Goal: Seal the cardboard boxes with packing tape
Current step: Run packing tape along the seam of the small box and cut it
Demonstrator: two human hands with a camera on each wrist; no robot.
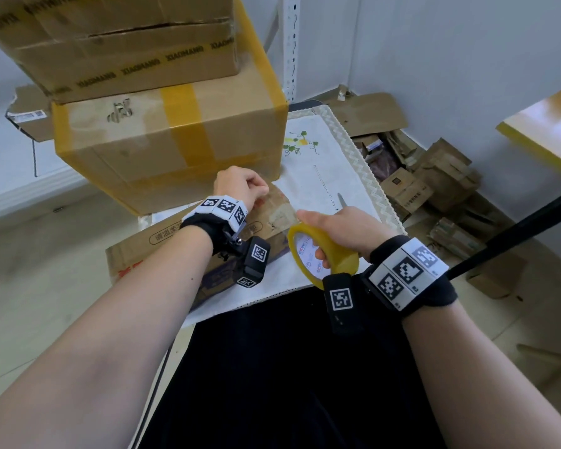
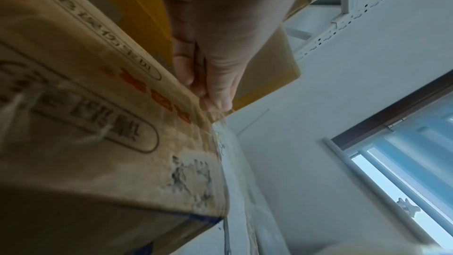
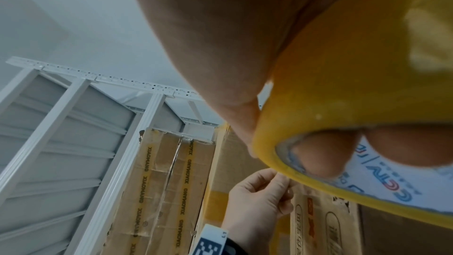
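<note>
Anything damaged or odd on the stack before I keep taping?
Yes. The top brown cardboard box printed XIAOMANG has its taped seam split open, jagged along the middle. The yellow-taped box beneath looks sealed.

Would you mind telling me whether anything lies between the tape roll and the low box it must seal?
Nothing visible does: the tape roll in the right hand hangs beside the low box.

bare forearms | black wristbands | white square-code tags | dark garment
</note>
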